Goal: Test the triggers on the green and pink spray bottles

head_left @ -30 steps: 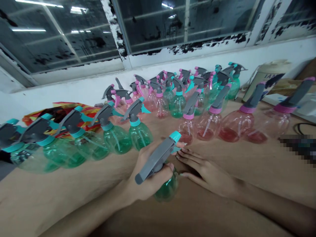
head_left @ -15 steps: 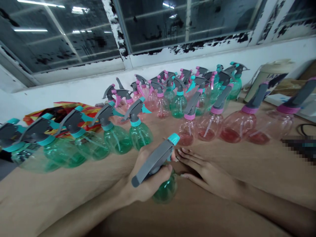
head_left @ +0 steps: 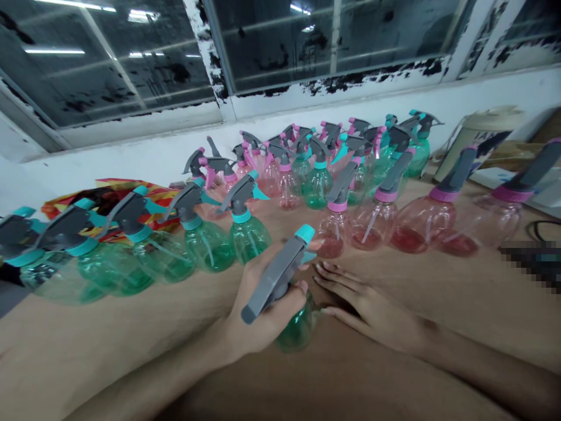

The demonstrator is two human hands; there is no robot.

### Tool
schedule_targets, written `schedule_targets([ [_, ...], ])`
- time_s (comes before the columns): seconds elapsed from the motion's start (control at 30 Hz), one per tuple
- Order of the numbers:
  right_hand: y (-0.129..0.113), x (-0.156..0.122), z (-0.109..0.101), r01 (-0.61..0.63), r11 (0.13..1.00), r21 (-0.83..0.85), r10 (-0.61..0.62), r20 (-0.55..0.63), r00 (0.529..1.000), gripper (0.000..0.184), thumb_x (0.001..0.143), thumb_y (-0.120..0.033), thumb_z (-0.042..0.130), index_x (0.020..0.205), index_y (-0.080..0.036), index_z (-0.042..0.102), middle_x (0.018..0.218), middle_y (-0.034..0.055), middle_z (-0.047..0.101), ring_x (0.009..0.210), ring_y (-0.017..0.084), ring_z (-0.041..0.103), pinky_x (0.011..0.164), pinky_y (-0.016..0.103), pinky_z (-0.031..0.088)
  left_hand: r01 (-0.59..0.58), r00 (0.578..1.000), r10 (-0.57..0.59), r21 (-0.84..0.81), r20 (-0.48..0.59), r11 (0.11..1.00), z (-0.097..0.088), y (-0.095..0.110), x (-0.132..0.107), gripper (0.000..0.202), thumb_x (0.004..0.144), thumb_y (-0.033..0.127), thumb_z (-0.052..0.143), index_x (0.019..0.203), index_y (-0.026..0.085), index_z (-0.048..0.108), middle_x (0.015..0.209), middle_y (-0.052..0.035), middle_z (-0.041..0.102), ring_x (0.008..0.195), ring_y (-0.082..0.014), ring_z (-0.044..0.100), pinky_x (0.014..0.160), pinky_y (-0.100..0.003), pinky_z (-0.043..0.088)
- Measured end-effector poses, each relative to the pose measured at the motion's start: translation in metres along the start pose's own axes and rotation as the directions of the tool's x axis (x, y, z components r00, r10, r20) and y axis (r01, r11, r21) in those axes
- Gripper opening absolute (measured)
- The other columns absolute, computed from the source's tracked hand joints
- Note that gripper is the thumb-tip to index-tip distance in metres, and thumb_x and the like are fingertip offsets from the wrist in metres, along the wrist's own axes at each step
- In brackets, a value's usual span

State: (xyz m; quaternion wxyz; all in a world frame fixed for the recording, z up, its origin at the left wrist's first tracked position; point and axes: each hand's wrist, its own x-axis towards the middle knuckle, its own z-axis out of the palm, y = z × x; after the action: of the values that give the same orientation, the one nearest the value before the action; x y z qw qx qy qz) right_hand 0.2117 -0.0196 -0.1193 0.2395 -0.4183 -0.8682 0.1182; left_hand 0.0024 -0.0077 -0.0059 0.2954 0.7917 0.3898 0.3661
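My left hand [head_left: 258, 310] is wrapped round the neck of a green spray bottle [head_left: 295, 330] with a grey head and a turquoise nozzle. The bottle's round body shows below my thumb, and its nozzle points away from me. Part of the trigger and some fingers are hidden behind the head. To the right, my right hand [head_left: 368, 301] lies palm down on the table with fingers stretched out. Its fingertips are close to the held bottle and hold nothing.
A row of green spray bottles [head_left: 209, 251] stands at the left. Red-tinted spray bottles [head_left: 409, 228] form a row at the right. More bottles crowd the back by the wall, near a beige flask [head_left: 477, 137]. A red-yellow wrapper [head_left: 158, 193] lies behind the green row.
My left hand has shifted slightly up and to the right with the spray bottle. Several of its fingers now show more extended beside the nozzle. My right hand has stayed in place.
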Motion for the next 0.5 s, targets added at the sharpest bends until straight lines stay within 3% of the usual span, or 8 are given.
schedule_targets([
  [0.1,-0.0005,0.0008,-0.0008,-0.003,1.000,-0.009,0.003,0.009,1.000,0.053,0.091,-0.040,0.049,0.140,-0.022,0.038,0.142,0.0063,0.045,0.133,0.023,0.036,0.108,0.046,0.035,0.032,0.999,-0.032,-0.016,0.004,0.999,0.0011,-0.0006,-0.0007,0.016,0.072,0.020,0.052,0.086,0.022,0.058,0.070,0.0001,0.062,0.054,-0.0156,0.055,0.057,-0.031,0.051],
  [0.23,-0.0006,0.0013,-0.0010,-0.016,0.999,-0.027,0.018,0.044,0.999,0.054,0.092,-0.041,0.048,0.140,-0.019,0.038,0.143,0.0070,0.043,0.134,0.022,0.035,0.109,0.045,0.035,0.007,1.000,-0.007,-0.035,0.013,0.999,0.0005,0.0004,-0.0010,0.021,0.071,0.016,0.051,0.089,0.022,0.058,0.077,-0.0009,0.063,0.061,-0.0156,0.057,0.061,-0.031,0.051],
  [0.5,0.0005,0.0002,0.0007,0.002,0.999,-0.043,-0.001,0.031,1.000,0.053,0.092,-0.042,0.046,0.140,-0.019,0.038,0.143,0.0066,0.043,0.134,0.022,0.035,0.109,0.045,0.035,-0.021,0.998,0.022,-0.009,0.053,1.000,-0.0041,0.0039,0.0021,0.013,0.071,0.020,0.049,0.081,0.025,0.055,0.074,0.0000,0.059,0.064,-0.0175,0.055,0.062,-0.031,0.048],
])
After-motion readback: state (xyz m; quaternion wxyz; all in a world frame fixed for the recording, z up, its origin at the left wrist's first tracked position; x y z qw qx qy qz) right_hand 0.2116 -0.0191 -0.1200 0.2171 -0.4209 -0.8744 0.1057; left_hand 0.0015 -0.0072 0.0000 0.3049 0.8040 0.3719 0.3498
